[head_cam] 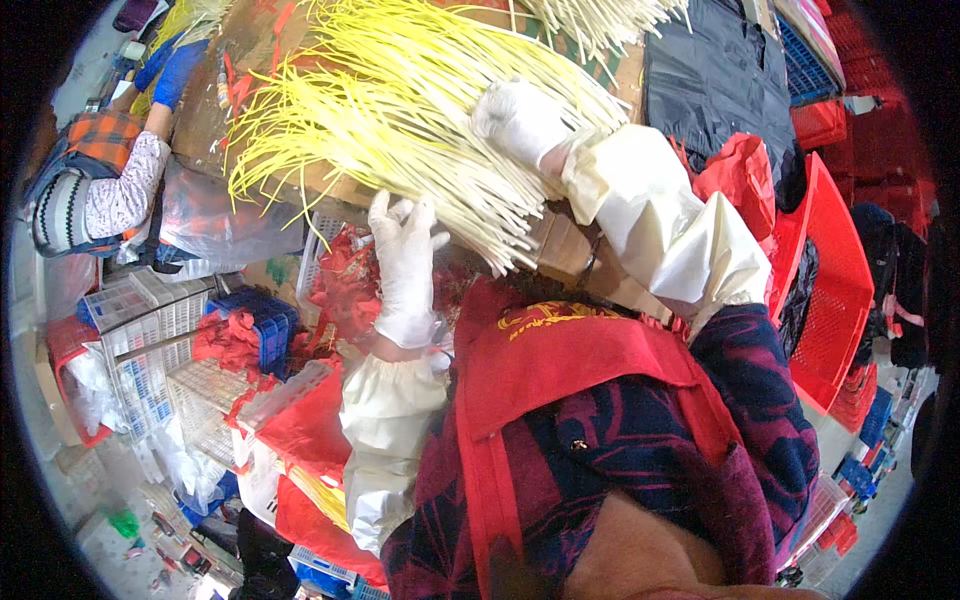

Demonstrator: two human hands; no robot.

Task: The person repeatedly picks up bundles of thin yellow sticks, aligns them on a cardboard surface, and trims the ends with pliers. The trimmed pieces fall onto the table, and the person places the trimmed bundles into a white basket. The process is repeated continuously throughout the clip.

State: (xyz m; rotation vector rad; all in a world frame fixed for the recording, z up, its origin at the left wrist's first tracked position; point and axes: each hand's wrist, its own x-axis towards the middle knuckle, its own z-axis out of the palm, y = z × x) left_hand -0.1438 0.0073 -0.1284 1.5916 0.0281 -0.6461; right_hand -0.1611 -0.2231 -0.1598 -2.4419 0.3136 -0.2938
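A broad layer of yellow chives [420, 142], with yellow leaves and pale stems, lies over the table before me. My left hand [405, 262], in a white glove, is at the near edge of the chives. Its fingers are a little apart, with the tips close to the stalks, and nothing shows in its grasp. My right hand [517, 124], also gloved, rests on top of the stems with its fingers curled. Whether stalks are held under it is hidden. Another bunch of pale stems [600, 26] lies at the table's far side.
Black plastic sheeting [712, 75] covers the right side. A red plastic crate [832, 277] stands beside my right arm. To the left, a co-worker with blue gloves [174, 71] bends at the same table. White crates [161, 315], a blue crate [262, 322] and red scraps [341, 285] crowd the lower left.
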